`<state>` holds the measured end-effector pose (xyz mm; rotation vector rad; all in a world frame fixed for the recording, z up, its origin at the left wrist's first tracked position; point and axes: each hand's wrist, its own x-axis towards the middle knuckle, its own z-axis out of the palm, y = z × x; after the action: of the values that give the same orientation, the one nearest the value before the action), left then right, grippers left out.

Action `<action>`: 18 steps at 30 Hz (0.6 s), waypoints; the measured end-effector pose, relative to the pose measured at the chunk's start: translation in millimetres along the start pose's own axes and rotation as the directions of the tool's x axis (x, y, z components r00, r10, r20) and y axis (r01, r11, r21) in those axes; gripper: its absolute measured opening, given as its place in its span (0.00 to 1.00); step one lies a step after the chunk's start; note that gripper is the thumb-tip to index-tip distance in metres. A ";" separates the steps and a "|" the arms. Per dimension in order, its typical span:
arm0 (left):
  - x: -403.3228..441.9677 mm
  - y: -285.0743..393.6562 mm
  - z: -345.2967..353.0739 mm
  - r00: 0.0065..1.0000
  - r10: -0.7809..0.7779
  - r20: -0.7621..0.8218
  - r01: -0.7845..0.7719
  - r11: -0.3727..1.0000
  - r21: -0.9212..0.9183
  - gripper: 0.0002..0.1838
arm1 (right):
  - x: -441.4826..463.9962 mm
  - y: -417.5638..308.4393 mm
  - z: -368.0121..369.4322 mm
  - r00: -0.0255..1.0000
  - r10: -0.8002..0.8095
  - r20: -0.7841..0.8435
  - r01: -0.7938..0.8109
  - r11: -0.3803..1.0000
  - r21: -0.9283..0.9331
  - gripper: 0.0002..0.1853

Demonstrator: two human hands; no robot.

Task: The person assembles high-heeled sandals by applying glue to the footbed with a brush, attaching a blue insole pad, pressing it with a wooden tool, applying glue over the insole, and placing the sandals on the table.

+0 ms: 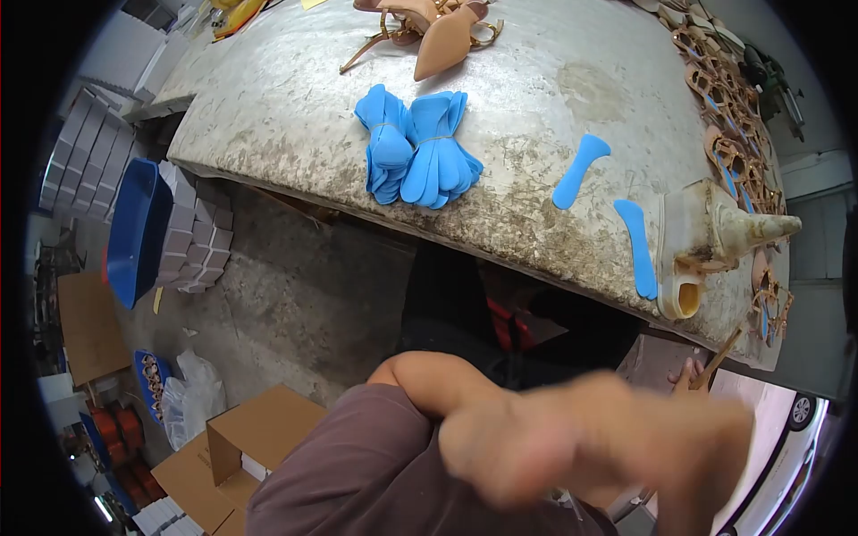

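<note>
My left hand (pixel 617 438) is smeared by motion close to the camera, in front of my lap; its fingers cannot be made out, nor whether it holds anything. Partly hidden behind it, at the table's right front corner, my right hand (pixel 686 375) has its fingers closed on a thin wooden stick (pixel 724 355). Nearest to that hand is a crusted glue container (pixel 706 228) with a conical spout and an opening showing yellowish glue. Two loose blue insoles (pixel 582 171) (pixel 637 250) lie left of the container.
Two banded bundles of blue insoles (pixel 433 161) lie near the worktable's (pixel 295 134) front edge. Behind them are tan strappy shoes (pixel 438 36). More shoes line the right edge (pixel 728 152). White boxes (pixel 192 232), a blue tub (pixel 140 232) and an open carton (pixel 255 433) stand left.
</note>
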<state>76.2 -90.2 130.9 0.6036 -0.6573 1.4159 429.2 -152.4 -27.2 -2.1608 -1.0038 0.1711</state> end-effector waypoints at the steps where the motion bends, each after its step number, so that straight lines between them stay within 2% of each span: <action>1: 3.8 -0.8 -2.3 1.000 0.006 0.006 -0.006 1.000 0.005 0.32 | -3.3 -1.6 1.5 1.000 0.003 -0.016 -0.002 0.999 0.037 0.25; 2: 14.9 5.6 -13.4 0.971 -0.071 -0.230 0.135 0.951 0.276 0.39 | -4.4 -5.4 -4.6 1.000 0.019 0.005 -0.019 0.997 -0.081 0.25; 3: 35.5 18.8 -30.5 0.884 -0.075 -0.462 0.320 0.818 0.479 0.45 | -6.7 0.4 -7.6 1.000 0.017 -0.011 -0.017 0.997 -0.078 0.25; 4: 58.5 36.2 -75.8 0.943 -0.007 -0.332 0.294 0.485 0.824 0.37 | -7.4 10.0 -9.8 0.999 0.038 -0.008 -0.038 0.995 -0.090 0.25; 5: 86.8 55.8 -112.0 0.927 0.004 -0.374 0.374 0.042 0.927 0.30 | -6.6 15.8 -12.6 0.999 0.054 0.002 -0.053 0.993 -0.102 0.25; 6: 113.7 70.6 -161.6 0.947 0.096 -0.308 0.322 -0.328 0.888 0.28 | -7.5 12.5 -13.1 0.999 0.039 0.003 -0.038 0.995 -0.087 0.25; 7: 141.7 94.9 -214.4 0.972 0.164 -0.169 0.235 -0.660 0.714 0.29 | -12.0 6.2 -11.9 0.997 0.072 0.021 -0.071 0.995 -0.074 0.25; 8: 162.3 114.6 -257.8 0.962 0.269 -0.044 0.262 -0.866 0.427 0.28 | -14.4 4.1 -12.3 0.993 0.113 0.024 -0.112 0.992 -0.063 0.24; 9: 185.3 146.1 -317.4 0.973 0.187 -0.136 0.205 -0.970 0.129 0.24 | -13.1 6.6 -11.4 0.993 0.117 0.000 -0.117 0.992 -0.043 0.24; 10: 191.6 168.1 -339.5 0.930 0.152 -0.333 0.187 -0.980 0.074 0.25 | -12.1 9.9 -9.0 0.992 0.123 -0.009 -0.123 0.992 -0.001 0.24; 12: 181.7 180.4 -357.1 0.894 0.080 -0.441 -0.030 -0.971 -0.238 0.27 | -11.2 11.3 -5.5 0.988 0.149 -0.042 -0.147 0.987 0.058 0.23; 14: 197.3 162.7 -352.3 0.774 0.193 -0.602 0.018 -0.958 -0.285 0.31 | -11.6 6.6 -5.6 0.988 0.153 -0.023 -0.150 0.982 0.114 0.23; 16: 206.8 151.6 -346.7 0.661 0.349 -0.664 0.109 -0.920 -0.375 0.28 | -12.6 -5.0 -7.4 0.980 0.199 -0.006 -0.197 0.974 0.114 0.23; 18: 215.1 175.7 -382.0 0.573 0.465 -0.675 0.270 -0.885 -0.380 0.28 | -12.9 -10.5 -12.1 0.972 0.234 0.016 -0.234 0.968 0.090 0.23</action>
<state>-69.6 346.0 23.7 -1.7203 -2.6382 0.1196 418.8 -163.9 -13.6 -2.1904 -0.7261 0.3287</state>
